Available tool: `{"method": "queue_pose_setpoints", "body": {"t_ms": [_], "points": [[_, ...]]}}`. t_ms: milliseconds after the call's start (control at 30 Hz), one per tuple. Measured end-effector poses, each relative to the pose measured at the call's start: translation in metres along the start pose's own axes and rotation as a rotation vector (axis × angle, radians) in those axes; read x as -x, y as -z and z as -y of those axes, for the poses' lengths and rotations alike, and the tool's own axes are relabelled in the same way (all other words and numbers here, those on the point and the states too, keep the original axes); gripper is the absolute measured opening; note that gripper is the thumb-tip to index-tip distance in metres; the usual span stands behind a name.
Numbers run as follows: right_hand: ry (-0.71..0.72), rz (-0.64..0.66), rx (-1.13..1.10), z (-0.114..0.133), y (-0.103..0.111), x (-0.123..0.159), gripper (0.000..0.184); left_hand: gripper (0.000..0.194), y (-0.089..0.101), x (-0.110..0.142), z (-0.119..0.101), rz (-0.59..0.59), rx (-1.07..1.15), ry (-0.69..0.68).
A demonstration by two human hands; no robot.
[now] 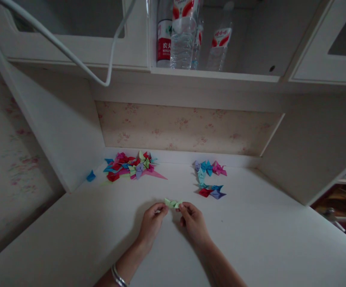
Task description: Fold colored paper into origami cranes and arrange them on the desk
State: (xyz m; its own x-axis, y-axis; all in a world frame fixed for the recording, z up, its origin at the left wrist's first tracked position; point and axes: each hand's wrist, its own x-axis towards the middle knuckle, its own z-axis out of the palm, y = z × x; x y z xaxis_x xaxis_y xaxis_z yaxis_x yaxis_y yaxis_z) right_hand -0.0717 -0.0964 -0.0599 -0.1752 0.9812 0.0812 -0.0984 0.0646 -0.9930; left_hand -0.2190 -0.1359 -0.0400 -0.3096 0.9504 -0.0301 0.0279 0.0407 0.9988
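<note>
A light green folded-paper crane (173, 204) is held between my two hands, just above the white tabletop (250, 247). My left hand (154, 220) pinches its left end, and my right hand (192, 221) pinches its right end. Beyond the left hand lies a heap of folded-paper cranes (139, 170) in red, pink, blue, green and purple. Past my right hand, several more paper cranes (201, 175) in purple, blue, pink, teal and red lie in a bent row, open toward the right.
A single blue folded paper piece (91, 175) rests near the left side panel (56, 119). Above the table, plastic bottles (183, 44) stand in an open cabinet shelf (214, 75). A white cable (80, 63) hangs down at the upper left.
</note>
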Motion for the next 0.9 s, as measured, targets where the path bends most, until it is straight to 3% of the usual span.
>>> {"method": "queue_pose_setpoints", "body": {"t_ms": [500,900], "points": [[0.009,-0.02,-0.039,-0.0052,0.0,-0.0002,0.042,0.037,0.0002,0.0006,0.0013,0.052,0.104,0.084],[-0.004,-0.02,-0.054,-0.0018,0.0009,0.0,0.044,0.035,0.0011,-0.0007,0.0028,0.051,0.07,0.056]]}}
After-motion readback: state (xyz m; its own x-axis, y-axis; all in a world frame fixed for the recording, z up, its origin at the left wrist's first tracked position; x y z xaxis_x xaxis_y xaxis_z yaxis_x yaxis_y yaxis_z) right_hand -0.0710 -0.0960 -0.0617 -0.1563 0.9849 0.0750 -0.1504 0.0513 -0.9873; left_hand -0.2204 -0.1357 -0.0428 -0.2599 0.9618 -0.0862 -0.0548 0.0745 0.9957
